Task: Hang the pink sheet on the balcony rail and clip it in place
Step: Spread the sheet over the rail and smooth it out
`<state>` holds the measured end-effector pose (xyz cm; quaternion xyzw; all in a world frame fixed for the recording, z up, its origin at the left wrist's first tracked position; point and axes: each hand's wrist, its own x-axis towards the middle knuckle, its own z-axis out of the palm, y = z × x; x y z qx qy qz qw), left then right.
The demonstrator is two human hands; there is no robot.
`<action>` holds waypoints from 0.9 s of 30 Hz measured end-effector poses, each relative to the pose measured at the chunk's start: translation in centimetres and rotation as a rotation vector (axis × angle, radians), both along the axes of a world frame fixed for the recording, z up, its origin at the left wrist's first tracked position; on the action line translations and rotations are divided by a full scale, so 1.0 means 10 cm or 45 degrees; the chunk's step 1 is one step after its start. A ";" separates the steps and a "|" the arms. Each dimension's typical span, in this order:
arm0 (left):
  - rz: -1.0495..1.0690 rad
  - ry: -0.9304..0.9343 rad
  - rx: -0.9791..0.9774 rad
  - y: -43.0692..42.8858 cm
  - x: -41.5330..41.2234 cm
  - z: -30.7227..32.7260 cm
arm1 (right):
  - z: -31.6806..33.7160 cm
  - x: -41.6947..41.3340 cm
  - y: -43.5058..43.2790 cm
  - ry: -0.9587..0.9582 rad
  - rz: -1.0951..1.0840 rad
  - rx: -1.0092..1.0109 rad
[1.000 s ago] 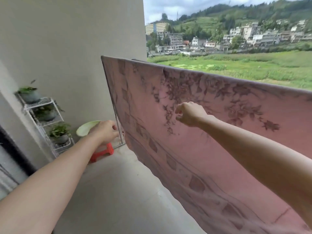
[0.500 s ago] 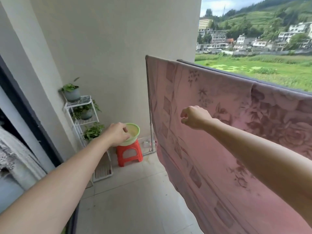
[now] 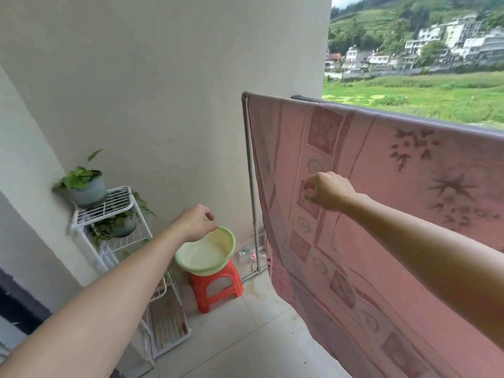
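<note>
The pink flower-patterned sheet (image 3: 381, 203) hangs draped over the top bar of a metal rack, whose grey upright post (image 3: 249, 159) stands at the sheet's left edge. The dark balcony rail (image 3: 302, 97) shows just behind the sheet's top. My right hand (image 3: 327, 190) is a closed fist in front of the sheet, apart from the top edge, with a small green thing (image 3: 309, 196) between its fingertips. My left hand (image 3: 195, 223) reaches out to the left, fingers curled together just over the rim of the green basin (image 3: 218, 261). I see nothing in it.
The basin sits on a red plastic stool (image 3: 215, 287) beside the rack post. A white wire shelf (image 3: 109, 205) with potted plants (image 3: 84, 184) stands against the left wall. A plain wall closes the far end, and tiled floor (image 3: 245, 336) lies between shelf and sheet.
The view has swung left, so the sheet's left end, the post, stool and shelf now show fully. My left hand has stayed near the basin, and my right fist stays closed before the sheet.
</note>
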<state>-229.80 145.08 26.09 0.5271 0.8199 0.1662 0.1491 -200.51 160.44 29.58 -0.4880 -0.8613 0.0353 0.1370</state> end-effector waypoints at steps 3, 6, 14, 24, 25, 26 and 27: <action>-0.003 -0.125 0.082 0.57 -0.29 -0.06 | 0.01 -0.26 0.34 -0.024 -0.007 0.113; -0.060 -0.203 0.116 1.22 -0.57 -0.20 | 0.05 -0.52 0.77 0.035 -0.020 0.348; -0.113 -0.542 0.168 3.01 -1.18 -0.40 | 0.30 -1.13 2.05 0.001 -0.165 0.762; -0.168 -0.799 0.246 5.08 -1.76 -0.61 | 0.39 -1.63 2.89 -0.118 -0.566 0.854; -0.179 -0.833 0.244 5.27 -1.79 -0.68 | 0.36 -1.65 2.91 -0.153 -0.612 0.881; -0.199 -0.875 0.238 5.46 -1.80 -0.75 | 0.34 -1.67 2.93 -0.183 -0.656 0.901; -0.214 -0.936 0.215 5.61 -1.77 -0.81 | 0.33 -1.68 2.93 -0.199 -0.703 0.914</action>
